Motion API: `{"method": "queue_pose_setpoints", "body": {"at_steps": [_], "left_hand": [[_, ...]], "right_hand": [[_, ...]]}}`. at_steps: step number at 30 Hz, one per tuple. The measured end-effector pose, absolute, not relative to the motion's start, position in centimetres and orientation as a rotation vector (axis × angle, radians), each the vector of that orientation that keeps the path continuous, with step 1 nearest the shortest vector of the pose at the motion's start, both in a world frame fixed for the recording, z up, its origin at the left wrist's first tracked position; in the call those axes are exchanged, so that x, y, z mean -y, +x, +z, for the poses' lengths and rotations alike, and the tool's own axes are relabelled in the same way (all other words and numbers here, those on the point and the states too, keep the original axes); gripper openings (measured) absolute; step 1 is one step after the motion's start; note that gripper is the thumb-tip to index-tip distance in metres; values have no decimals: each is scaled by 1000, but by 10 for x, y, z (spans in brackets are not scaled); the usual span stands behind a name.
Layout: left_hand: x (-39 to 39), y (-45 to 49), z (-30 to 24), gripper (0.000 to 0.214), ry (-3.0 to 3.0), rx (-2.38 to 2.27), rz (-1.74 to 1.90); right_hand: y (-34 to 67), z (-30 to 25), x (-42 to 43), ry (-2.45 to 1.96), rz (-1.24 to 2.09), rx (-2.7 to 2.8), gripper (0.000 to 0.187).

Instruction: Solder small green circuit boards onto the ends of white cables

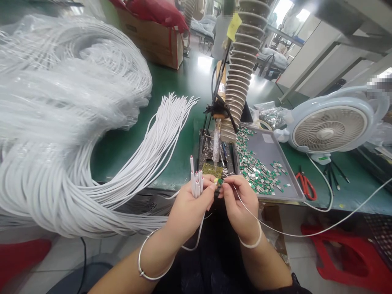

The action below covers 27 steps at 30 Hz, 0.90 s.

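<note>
My left hand (190,206) is closed around a small bunch of white cables (196,179) whose stripped ends stick up between the fingers. Its fingertips also pinch a small green part (218,180) just below the tip of a soldering iron (216,143) held upright in a stand. My right hand (239,200) is closed in a pinch on a thin solder wire (306,233), which trails off to the right, with its end brought up to the same green part. Both hands meet at the table's front edge.
A big bundle of white cables (61,122) fills the left of the green table (183,77). A grey tray (272,151) with several small green parts lies right of the iron. A ribbed hose (245,53), white fan (329,130), red cutters (306,185), cardboard box (153,36) and red stool (343,255) surround it.
</note>
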<state>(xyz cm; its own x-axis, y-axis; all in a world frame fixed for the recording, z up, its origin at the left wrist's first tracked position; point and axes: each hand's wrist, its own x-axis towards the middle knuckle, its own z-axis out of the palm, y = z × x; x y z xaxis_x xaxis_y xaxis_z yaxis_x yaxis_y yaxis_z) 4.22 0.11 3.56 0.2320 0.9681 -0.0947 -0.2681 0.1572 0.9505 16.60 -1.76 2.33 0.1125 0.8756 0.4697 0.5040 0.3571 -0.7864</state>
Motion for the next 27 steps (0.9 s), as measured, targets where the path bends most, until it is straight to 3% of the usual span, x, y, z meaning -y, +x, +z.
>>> {"method": "queue_pose_setpoints", "body": {"at_steps": [12, 21, 27], "left_hand": [[0, 41, 37, 17, 955, -974, 1104], [-4, 44, 44, 20, 765, -972, 1042], [-6, 44, 46, 20, 743, -998, 1052]], "right_hand": [[166, 27, 16, -1278, 355, 1612, 8], [166, 15, 21, -1157, 95, 1585, 32], [165, 9, 22, -1083, 66, 1573, 32]]}}
